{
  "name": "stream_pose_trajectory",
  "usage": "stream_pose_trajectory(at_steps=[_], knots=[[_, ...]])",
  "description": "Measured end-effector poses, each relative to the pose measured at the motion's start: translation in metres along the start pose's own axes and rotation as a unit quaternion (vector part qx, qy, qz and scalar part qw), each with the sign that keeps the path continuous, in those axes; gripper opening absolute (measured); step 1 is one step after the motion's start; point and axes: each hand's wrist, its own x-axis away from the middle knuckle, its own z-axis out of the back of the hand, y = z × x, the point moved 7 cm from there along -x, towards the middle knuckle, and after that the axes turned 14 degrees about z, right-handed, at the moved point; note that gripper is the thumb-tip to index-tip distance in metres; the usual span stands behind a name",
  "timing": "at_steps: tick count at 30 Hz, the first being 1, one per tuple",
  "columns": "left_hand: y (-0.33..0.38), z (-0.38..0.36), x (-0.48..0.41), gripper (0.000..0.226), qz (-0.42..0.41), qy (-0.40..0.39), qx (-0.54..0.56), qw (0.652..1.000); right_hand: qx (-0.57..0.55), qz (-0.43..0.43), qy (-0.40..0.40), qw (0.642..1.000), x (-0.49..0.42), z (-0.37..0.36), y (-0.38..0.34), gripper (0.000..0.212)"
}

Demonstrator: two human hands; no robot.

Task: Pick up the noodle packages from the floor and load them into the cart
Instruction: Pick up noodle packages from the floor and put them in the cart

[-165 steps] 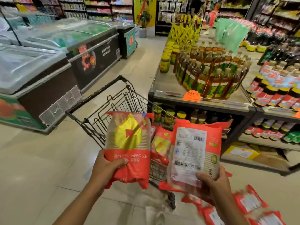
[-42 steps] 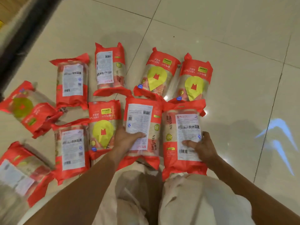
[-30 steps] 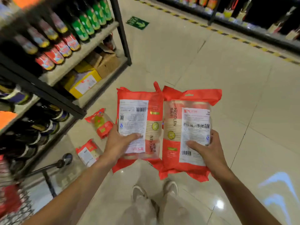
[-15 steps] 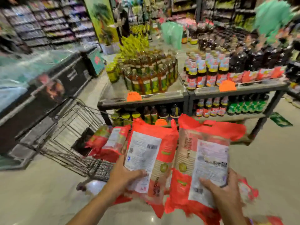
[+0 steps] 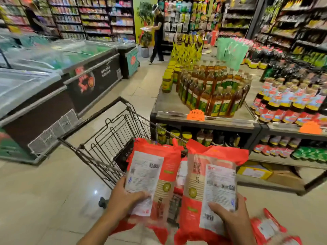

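Shelf [image 5: 205, 121] beside cart [image 5: 113, 138], perhaps touching

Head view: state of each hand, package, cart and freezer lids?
Left hand: gripping the left noodle package, held upright over the cart.
Right hand: gripping the right noodle package, upright, white label facing the camera.
Cart: standing by the shelf, some packages already inside.
Floor packages: still lying on the floor at lower right.
Freezer lids: closed.
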Motion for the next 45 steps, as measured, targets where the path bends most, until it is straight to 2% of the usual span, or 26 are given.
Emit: stream_pose_trajectory(at_steps=[2,5,9,13,18,19,21,23,25,26,28,29,31,32,34,37,40,43,45], knots=[[0.01,0.035,-0.031,0.067,-0.001,0.001,0.007,1.0,0.007,0.004,0.022,1.0,-0.009,-0.031,0.0,0.079],[0.027,0.081,-0.088,0.061,0.013,-0.01,0.014,1.0,0.012,0.004,0.045,0.999,-0.026,-0.081,0.0,0.057],[0.055,0.093,-0.174,0.053,0.03,-0.042,-0.009,0.999,0.053,-0.029,0.071,0.996,-0.057,-0.114,0.017,0.067],[0.077,0.068,-0.266,0.042,0.063,-0.06,-0.046,0.995,0.106,-0.065,0.079,0.989,-0.113,-0.134,0.049,0.064],[0.067,0.039,-0.389,0.049,0.141,-0.041,-0.058,0.988,0.133,-0.134,0.053,0.981,-0.208,-0.17,0.137,0.081],[0.065,0.032,-0.416,0.051,0.151,-0.038,-0.069,0.985,0.132,-0.153,0.057,0.978,-0.222,-0.178,0.148,0.078],[0.059,0.014,-0.465,0.054,0.163,-0.047,-0.112,0.979,0.124,-0.18,0.07,0.973,-0.25,-0.187,0.176,0.057],[0.041,0.001,-0.513,0.072,0.184,-0.056,-0.15,0.97,0.097,-0.204,0.068,0.972,-0.272,-0.191,0.214,0.05],[0.007,-0.004,-0.564,0.097,0.198,-0.066,-0.187,0.96,0.096,-0.202,0.039,0.974,-0.287,-0.188,0.259,0.063],[-0.01,-0.004,-0.585,0.1,0.199,-0.061,-0.203,0.957,0.11,-0.208,0.035,0.971,-0.289,-0.186,0.273,0.065],[-0.029,-0.003,-0.61,0.1,0.213,-0.039,-0.217,0.952,0.152,-0.228,0.032,0.961,-0.294,-0.179,0.294,0.048],[-0.035,-0.001,-0.619,0.1,0.221,-0.023,-0.221,0.95,0.166,-0.23,0.028,0.959,-0.298,-0.179,0.298,0.046],[-0.024,-0.009,-0.616,0.09,0.222,-0.004,-0.237,0.946,0.212,-0.231,0.034,0.949,-0.303,-0.172,0.307,0.067],[-0.022,-0.012,-0.613,0.085,0.215,0.001,-0.258,0.942,0.238,-0.232,0.035,0.943,-0.303,-0.172,0.304,0.077],[-0.009,-0.019,-0.598,0.075,0.173,0.009,-0.306,0.936,0.309,-0.23,0.031,0.922,-0.297,-0.178,0.295,0.077],[0.011,-0.022,-0.575,0.062,0.105,0.013,-0.378,0.92,0.451,-0.201,0.022,0.87,-0.29,-0.206,0.237,0.085],[0.057,-0.031,-0.543,0.057,0.002,-0.022,-0.449,0.893,0.47,-0.131,0.012,0.873,-0.293,-0.238,0.181,0.088],[0.113,-0.038,-0.489,0.072,-0.125,-0.053,-0.544,0.828,0.475,-0.052,-0.067,0.876,-0.284,-0.284,0.105,0.074],[0.16,-0.042,-0.439,0.076,-0.247,-0.061,-0.57,0.781,0.518,0.023,-0.071,0.852,-0.267,-0.305,0.047,0.072]])
